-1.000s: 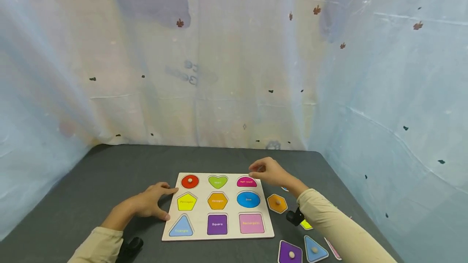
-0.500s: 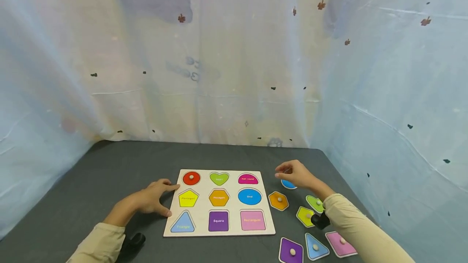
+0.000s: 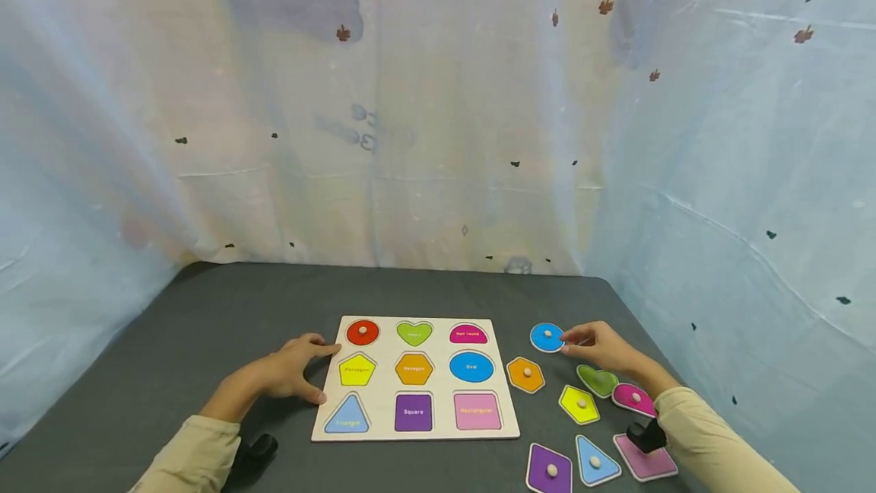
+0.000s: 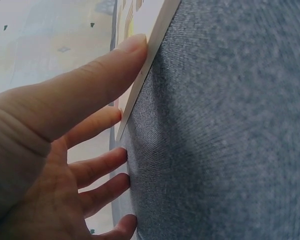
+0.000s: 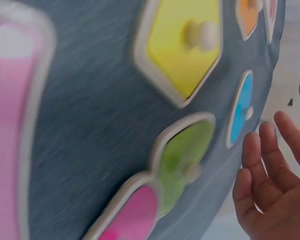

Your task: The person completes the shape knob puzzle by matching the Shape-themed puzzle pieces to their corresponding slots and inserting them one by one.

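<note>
My left hand (image 3: pixel 290 370) rests at the left edge of a wooden shape-puzzle board (image 3: pixel 441 388). In the left wrist view the thumb (image 4: pixel 97 75) touches the board's edge, and the other fingers are spread. A red knobbed circle (image 3: pixel 354 335) sits in the board's top-left recess; the other recesses show only printed shapes and words. Above the table, my right hand (image 3: pixel 602 347) hovers with nothing visible in its fingers. It is near the blue oval piece (image 3: pixel 541 338) and the green heart piece (image 3: pixel 597 381), beside which lies the pink half-round piece (image 3: pixel 631 399).
More knobbed pieces lie right of the board: an orange hexagon (image 3: pixel 520 380), yellow pentagon (image 3: pixel 573 406), purple square (image 3: pixel 541 462), blue triangle (image 3: pixel 594 474) and pink rectangle (image 3: pixel 643 465). A patterned curtain (image 3: pixel 411 173) hangs around the dark table (image 3: pixel 260 303).
My right hand has moved from above the board's top-right corner rightward over the loose pieces, uncovering the blue oval. The left hand stays at the board's edge.
</note>
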### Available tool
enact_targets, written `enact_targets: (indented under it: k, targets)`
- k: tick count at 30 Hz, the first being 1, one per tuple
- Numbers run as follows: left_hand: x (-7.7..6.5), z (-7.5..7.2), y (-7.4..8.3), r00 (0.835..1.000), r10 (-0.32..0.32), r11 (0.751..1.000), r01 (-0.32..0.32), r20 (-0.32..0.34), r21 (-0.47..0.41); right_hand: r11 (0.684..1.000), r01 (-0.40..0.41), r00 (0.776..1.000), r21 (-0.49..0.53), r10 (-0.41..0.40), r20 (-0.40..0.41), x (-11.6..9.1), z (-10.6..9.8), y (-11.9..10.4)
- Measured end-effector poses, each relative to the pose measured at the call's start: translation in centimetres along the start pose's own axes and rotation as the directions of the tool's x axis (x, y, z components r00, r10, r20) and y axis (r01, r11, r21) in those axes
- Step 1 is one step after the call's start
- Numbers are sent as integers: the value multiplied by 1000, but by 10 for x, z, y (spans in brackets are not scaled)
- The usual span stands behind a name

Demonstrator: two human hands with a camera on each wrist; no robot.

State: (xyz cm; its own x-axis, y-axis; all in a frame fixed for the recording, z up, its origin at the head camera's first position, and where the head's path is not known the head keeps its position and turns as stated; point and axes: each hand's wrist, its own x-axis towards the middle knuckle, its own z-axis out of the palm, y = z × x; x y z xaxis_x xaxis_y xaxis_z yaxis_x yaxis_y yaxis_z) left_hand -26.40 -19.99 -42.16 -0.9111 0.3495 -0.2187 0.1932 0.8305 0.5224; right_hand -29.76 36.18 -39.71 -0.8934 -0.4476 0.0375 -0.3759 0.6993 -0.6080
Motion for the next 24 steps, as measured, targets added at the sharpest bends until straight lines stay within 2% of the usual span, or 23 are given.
enact_targets:
  k: [5, 9, 17, 24]
  targets:
    - [1, 2, 0, 1000, -1, 1000, 1, -1, 2, 999, -39, 999, -3, 39, 11, -20, -5, 12]
    - [2, 2, -1, 1000, -10, 1000, 10, 2, 9, 1000, -26, 1000, -8, 26, 9, -31, -8, 19]
    - [-1, 3, 1, 1000, 3, 1000, -3, 2, -1, 998, -56, 998, 22, 56, 12, -44, -13, 31]
    - [-3, 2, 0, 1000, -11, 1000, 11, 1, 6, 999, -53, 998, -11, 53, -22, -50, -13, 41]
